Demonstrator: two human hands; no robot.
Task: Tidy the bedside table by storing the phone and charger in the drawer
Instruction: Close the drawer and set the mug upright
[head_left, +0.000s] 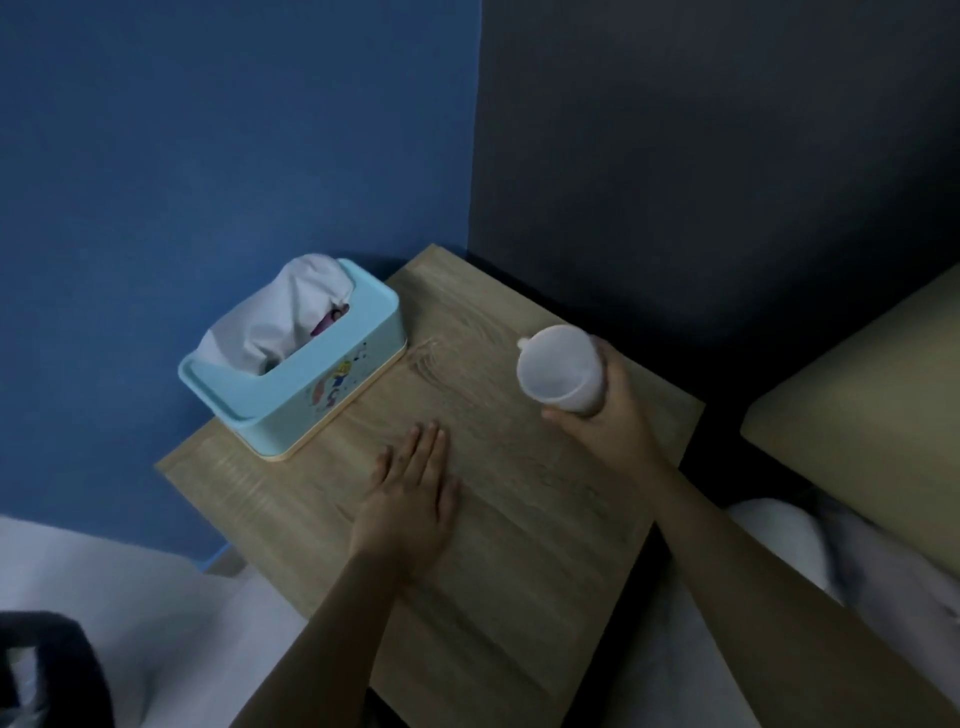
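1. Your counter (519, 545) shows no phone and no charger. The drawer is out of view, so you cannot tell whether they are stored or whether it is closed.
2. The tissue box (311, 384) sits at the back left corner.
3. Your left hand (410, 499) lies flat on the wood, fingers (426, 447) straight and together, holding nothing.
4. Your right hand (613, 410) wraps the cup (558, 364), tilted near the right edge.
5. Judging by this, storing looks done; only the cup needs placing.
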